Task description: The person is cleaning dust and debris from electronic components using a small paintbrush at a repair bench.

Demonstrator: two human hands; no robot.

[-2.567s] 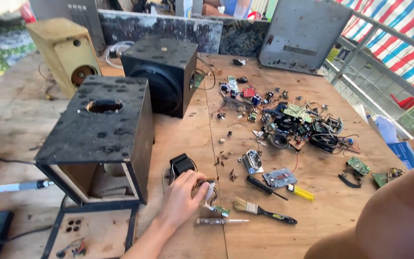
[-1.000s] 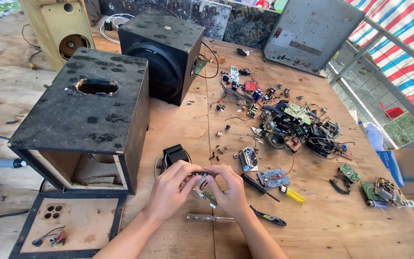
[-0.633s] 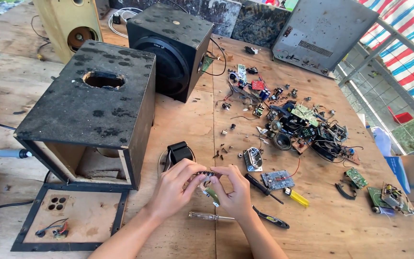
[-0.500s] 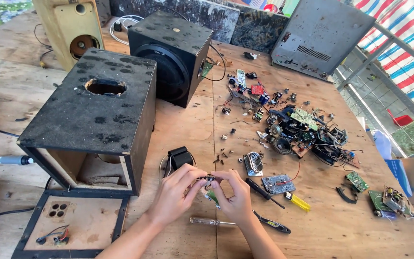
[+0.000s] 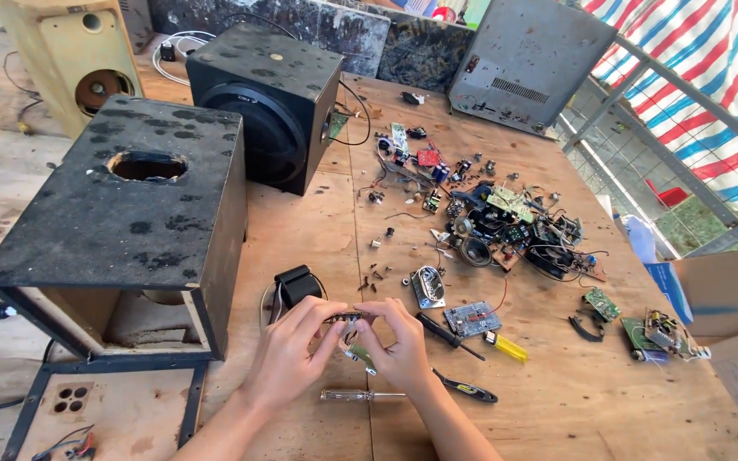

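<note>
Both hands are low in the middle of the frame, pinching the same little part between fingertips. It's a thin dark strip, maybe a small board or connector, too small to tell. Left hand has its end between thumb and fingers, right hand grips the other end, fingers curled in tight. It's held just above the plywood table, right in front of a black transformer.

Looks to me like the inspect-or-pull-apart stage on that part, so what it wants now is a steady two-handed grip and probably a tool. The clear-handled screwdriver lies just below the hands, a black one to the right.

Open black speaker box sits on the left, pile of boards and wires upper right.
</note>
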